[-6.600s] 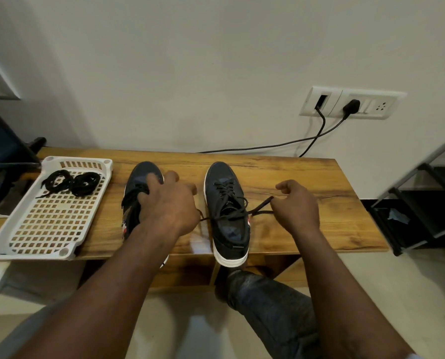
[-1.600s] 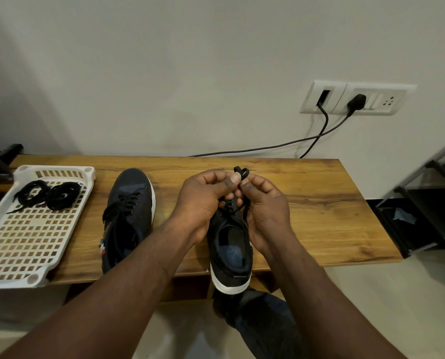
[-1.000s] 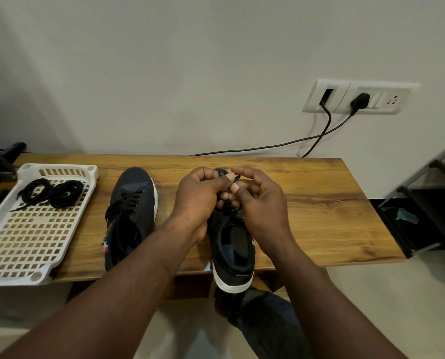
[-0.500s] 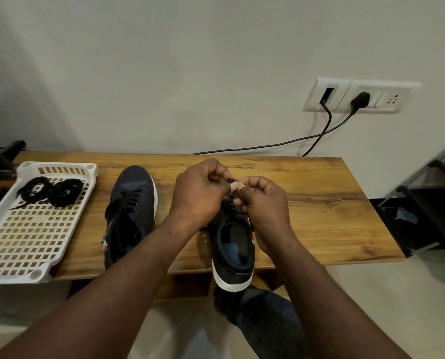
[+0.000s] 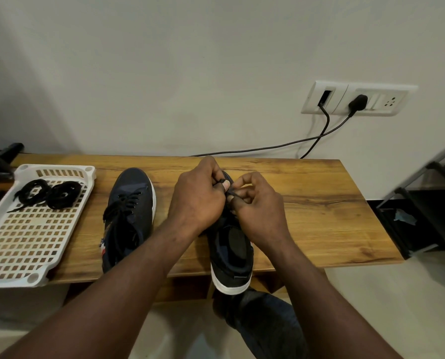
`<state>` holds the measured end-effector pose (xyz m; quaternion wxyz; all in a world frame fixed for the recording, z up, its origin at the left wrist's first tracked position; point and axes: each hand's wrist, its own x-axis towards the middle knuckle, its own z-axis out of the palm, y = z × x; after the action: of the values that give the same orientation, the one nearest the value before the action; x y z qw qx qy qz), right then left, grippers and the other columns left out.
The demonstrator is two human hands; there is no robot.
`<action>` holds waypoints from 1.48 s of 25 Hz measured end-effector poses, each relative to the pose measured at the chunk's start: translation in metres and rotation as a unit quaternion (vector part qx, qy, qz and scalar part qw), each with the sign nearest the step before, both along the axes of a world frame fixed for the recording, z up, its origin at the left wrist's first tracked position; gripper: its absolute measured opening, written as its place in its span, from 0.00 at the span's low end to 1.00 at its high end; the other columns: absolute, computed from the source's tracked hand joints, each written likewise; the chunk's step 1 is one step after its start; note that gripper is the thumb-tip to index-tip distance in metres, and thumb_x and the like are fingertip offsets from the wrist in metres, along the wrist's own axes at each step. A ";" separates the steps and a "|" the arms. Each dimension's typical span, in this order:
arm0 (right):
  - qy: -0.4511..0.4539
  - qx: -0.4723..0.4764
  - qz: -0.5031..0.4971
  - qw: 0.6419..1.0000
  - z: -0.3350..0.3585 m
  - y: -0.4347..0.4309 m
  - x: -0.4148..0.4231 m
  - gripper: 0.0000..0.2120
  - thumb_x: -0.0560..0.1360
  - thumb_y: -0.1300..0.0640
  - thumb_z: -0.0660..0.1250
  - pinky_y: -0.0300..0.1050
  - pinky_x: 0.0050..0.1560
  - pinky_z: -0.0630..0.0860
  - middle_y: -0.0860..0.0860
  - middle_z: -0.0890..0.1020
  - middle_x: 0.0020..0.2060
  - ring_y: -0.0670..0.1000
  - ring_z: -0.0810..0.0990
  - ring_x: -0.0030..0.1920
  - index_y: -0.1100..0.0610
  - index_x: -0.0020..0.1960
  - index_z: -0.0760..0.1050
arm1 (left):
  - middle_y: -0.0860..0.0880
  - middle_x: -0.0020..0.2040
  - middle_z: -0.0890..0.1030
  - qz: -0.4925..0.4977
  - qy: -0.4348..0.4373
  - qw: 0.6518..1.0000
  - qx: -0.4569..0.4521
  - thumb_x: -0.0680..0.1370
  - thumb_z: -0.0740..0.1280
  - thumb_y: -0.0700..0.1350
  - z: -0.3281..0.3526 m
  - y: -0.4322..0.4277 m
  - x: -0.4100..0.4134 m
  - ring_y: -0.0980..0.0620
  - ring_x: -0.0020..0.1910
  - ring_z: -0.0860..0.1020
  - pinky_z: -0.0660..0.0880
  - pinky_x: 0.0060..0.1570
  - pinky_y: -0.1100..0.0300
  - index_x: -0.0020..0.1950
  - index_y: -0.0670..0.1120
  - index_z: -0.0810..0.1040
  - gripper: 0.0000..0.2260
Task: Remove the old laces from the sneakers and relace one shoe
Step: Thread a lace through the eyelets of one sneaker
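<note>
Pinching a lace (image 5: 231,192) above a sneaker (image 5: 231,257).
Holds it in curled fingers of left hand (image 5: 198,200) and right hand (image 5: 261,207), sneaker heel overhanging the bench (image 5: 319,216) edge; leftward, second sneaker (image 5: 132,193), then white tray (image 5: 58,168) with coiled laces (image 5: 63,194).

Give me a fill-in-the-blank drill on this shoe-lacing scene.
The white tray holds ____ coiled laces. The left hand and right hand pinch a lace over a sneaker whose ____ overhangs the table. The other sneaker stands to its ____. The plug in the wall socket is ____.
Missing: two, heel, left, black.
</note>
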<state>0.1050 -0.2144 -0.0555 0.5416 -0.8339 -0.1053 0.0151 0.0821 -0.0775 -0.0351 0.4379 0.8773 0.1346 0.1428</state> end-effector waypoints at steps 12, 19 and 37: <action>-0.054 -0.045 0.048 0.996 -0.002 -0.003 -0.001 0.12 0.75 0.62 0.76 0.41 0.45 0.83 0.43 0.83 0.48 0.42 0.82 0.47 0.49 0.54 0.80 | 0.41 0.40 0.83 0.051 0.043 0.942 -0.330 0.76 0.73 0.33 -0.004 0.015 0.005 0.47 0.35 0.81 0.82 0.48 0.45 0.42 0.44 0.78 0.08; -0.129 -0.078 0.078 0.986 -0.007 -0.005 0.001 0.11 0.76 0.59 0.77 0.48 0.46 0.84 0.42 0.83 0.48 0.44 0.83 0.48 0.49 0.56 0.80 | 0.46 0.40 0.81 0.045 0.044 0.948 -0.313 0.76 0.74 0.35 -0.001 0.012 0.006 0.48 0.38 0.81 0.82 0.45 0.49 0.42 0.45 0.78 0.08; 0.240 0.438 -0.264 0.825 -0.011 -0.009 -0.002 0.07 0.84 0.64 0.61 0.42 0.37 0.68 0.52 0.80 0.39 0.46 0.72 0.33 0.57 0.52 0.76 | 0.49 0.45 0.85 0.128 0.120 0.972 -0.154 0.80 0.71 0.40 -0.011 0.023 0.005 0.50 0.43 0.82 0.76 0.40 0.56 0.49 0.46 0.79 0.02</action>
<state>0.1025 -0.2238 -0.0666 0.8411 -0.4753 0.2569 0.0238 0.0868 -0.0540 -0.0465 0.5268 0.7851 0.3183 0.0689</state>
